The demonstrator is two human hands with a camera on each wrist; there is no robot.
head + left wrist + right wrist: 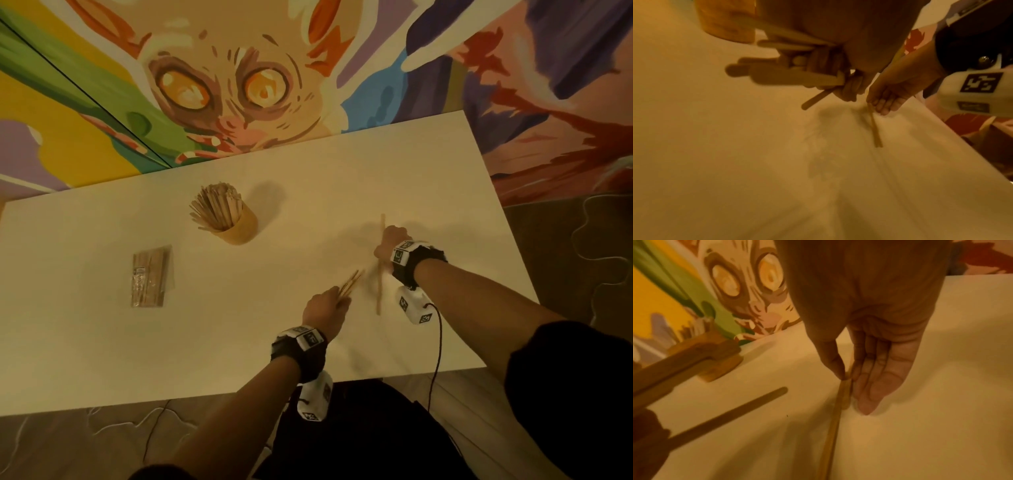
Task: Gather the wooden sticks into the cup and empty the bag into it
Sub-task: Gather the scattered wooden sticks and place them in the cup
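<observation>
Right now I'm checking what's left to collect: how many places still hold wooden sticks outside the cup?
3: a bundle gripped in the left hand, sticks pinched by the right hand, and the sealed bag on the table. Some may be hidden under the hands.

A pale tabletop (102, 359) is carrying a wooden cup (239, 228) standing upright and crammed with flat sticks, a clear bag of sticks (151, 279) lying flat well to its left, and a long loose stick (379, 291) lying near the right edge
</observation>
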